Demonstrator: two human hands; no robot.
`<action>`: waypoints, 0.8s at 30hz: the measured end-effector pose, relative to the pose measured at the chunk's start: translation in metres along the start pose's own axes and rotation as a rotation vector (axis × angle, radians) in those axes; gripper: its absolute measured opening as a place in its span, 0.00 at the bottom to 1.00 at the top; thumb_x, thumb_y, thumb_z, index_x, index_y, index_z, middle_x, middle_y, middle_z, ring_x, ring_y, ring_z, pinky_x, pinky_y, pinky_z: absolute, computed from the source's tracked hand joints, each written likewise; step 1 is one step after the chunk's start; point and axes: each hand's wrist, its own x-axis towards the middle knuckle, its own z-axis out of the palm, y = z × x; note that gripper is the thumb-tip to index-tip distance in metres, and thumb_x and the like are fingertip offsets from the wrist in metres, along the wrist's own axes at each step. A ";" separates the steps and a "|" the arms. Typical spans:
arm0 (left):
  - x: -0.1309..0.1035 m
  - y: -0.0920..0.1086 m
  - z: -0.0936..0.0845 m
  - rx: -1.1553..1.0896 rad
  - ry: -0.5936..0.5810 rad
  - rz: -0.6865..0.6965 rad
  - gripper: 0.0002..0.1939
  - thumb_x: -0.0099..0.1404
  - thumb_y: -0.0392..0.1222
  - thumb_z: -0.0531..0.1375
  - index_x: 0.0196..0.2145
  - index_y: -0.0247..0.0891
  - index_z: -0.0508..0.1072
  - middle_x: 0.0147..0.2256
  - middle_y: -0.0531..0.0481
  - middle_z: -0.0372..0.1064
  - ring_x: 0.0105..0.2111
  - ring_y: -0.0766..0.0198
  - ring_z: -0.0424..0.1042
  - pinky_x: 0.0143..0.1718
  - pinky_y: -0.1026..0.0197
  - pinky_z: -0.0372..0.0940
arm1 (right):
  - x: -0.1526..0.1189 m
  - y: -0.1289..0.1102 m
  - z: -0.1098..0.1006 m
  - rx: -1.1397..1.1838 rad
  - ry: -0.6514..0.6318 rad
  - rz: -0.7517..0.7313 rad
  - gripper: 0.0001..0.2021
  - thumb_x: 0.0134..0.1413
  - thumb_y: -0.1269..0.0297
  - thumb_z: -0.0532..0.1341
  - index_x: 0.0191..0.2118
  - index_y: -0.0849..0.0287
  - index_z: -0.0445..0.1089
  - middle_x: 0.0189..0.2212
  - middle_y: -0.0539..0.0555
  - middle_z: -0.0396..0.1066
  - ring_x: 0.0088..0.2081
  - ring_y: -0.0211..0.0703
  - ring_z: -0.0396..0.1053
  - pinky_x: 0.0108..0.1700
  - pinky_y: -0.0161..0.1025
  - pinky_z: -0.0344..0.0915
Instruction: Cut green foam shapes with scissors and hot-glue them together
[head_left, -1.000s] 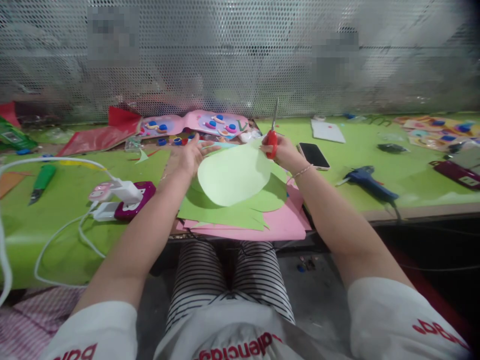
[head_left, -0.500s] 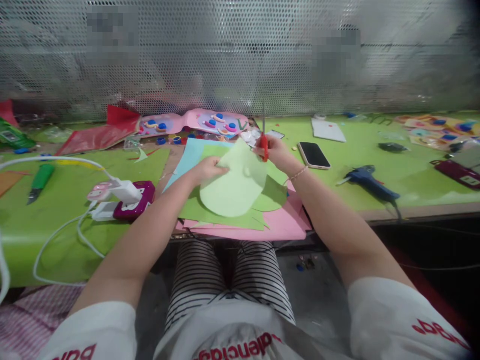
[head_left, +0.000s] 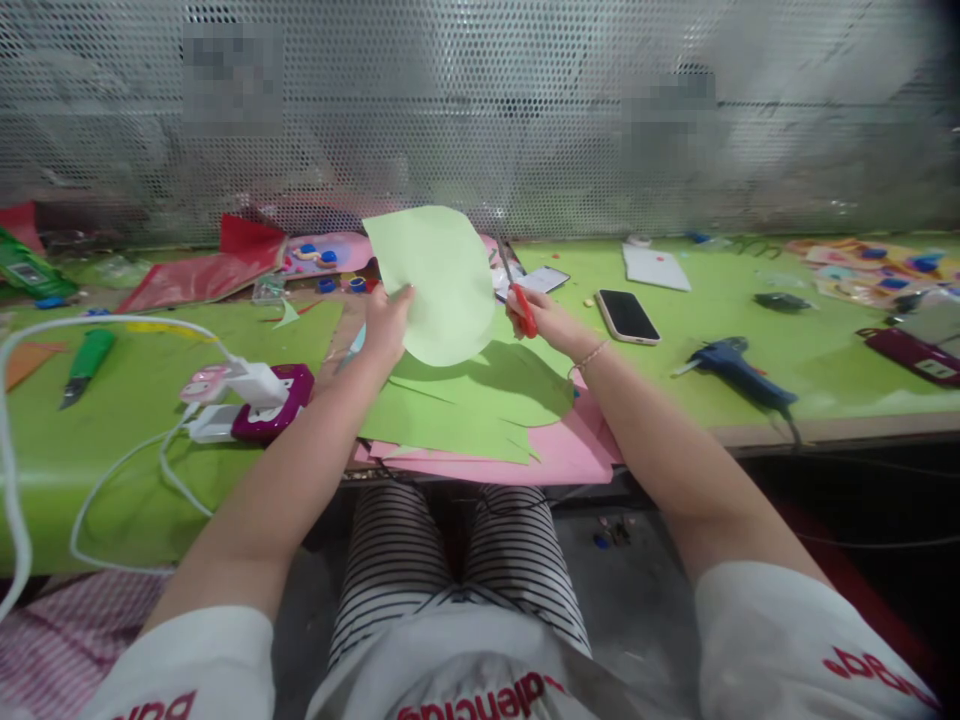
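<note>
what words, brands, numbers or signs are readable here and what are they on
"alencia", red: shirt front, ends lost in folds
"ba": left sleeve, rest cut off
"ga": right sleeve, partly folded
Green packet: print too small to read
Mesh panel: nothing legible

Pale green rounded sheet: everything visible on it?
The pale green, teardrop-shaped sheet looks like paper or thin foam, with a rounded outline and one pointed corner at upper left. The left hand grips its lower left edge, thumb on the near face, holding it tilted above brighter green sheets. Red-handled metal scissors at right appear clear of it.
</note>
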 end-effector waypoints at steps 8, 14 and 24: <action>-0.003 0.002 0.006 0.008 0.070 0.022 0.13 0.56 0.42 0.65 0.36 0.38 0.66 0.38 0.44 0.73 0.50 0.52 0.69 0.52 0.50 0.66 | 0.002 0.008 -0.001 0.001 -0.038 -0.044 0.25 0.49 0.37 0.56 0.24 0.58 0.60 0.16 0.47 0.60 0.18 0.32 0.58 0.23 0.33 0.59; 0.002 -0.002 0.004 0.022 0.043 0.043 0.13 0.56 0.41 0.65 0.36 0.37 0.66 0.41 0.42 0.73 0.50 0.52 0.70 0.53 0.49 0.65 | 0.004 0.010 -0.001 0.029 -0.047 -0.042 0.26 0.49 0.37 0.57 0.24 0.59 0.61 0.16 0.47 0.60 0.17 0.32 0.59 0.22 0.33 0.59; 0.008 -0.012 -0.001 0.077 0.036 0.061 0.13 0.56 0.43 0.65 0.36 0.38 0.66 0.42 0.44 0.71 0.48 0.55 0.70 0.54 0.50 0.64 | 0.003 0.006 0.001 0.090 -0.050 0.007 0.22 0.53 0.43 0.59 0.25 0.60 0.62 0.17 0.47 0.60 0.17 0.31 0.59 0.20 0.32 0.59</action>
